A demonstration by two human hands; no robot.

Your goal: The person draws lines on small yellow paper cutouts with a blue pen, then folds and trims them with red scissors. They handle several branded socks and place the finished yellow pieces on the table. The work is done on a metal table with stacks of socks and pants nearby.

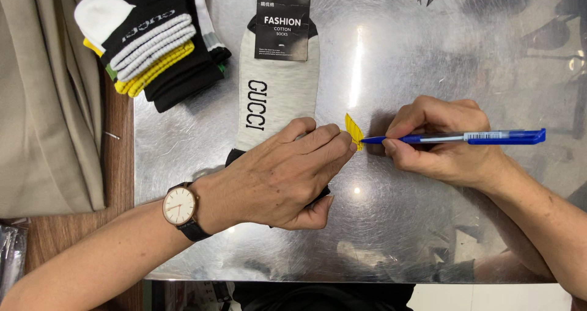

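Yellow tag [353, 131] pinched by left hand [278, 173] w/ grey sock [278, 91] under; right hand [443, 143] grips blue pen [465, 138].

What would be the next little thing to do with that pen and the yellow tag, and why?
Probably press the tip of the blue pen onto the small yellow tag and start marking it. The right hand holds the pen with its tip right at the tag's edge, while the left hand pins the tag with its fingertips beside the grey sock on the metal table.
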